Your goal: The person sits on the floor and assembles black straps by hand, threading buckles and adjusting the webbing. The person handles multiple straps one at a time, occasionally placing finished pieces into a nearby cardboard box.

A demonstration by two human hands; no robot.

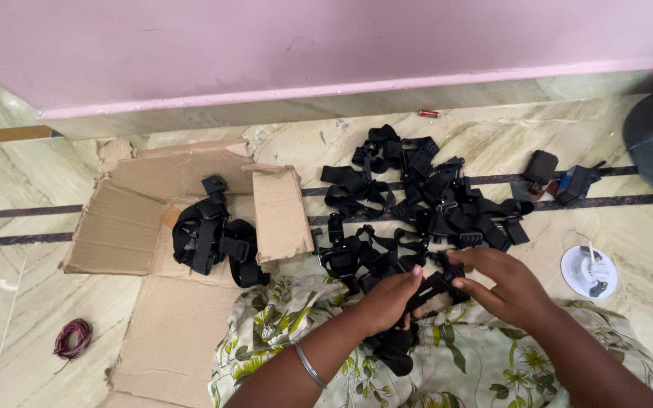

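My left hand [387, 298] and my right hand [504, 283] both grip one black strap harness with a plastic buckle [434, 285], held over my lap. A silver bangle circles my left wrist. Just beyond my hands lies a heap of several black strap harnesses [417, 200] on the marble floor. Part of the held strap hangs down under my left hand onto the floral cloth [447, 363] on my lap.
A flattened cardboard box [126, 227] at left holds a few black harnesses [209, 238]. A coil of red wire [73, 338] lies at lower left. A white round device [589, 272] and small black parts [557, 181] sit at right. A pink wall runs along the back.
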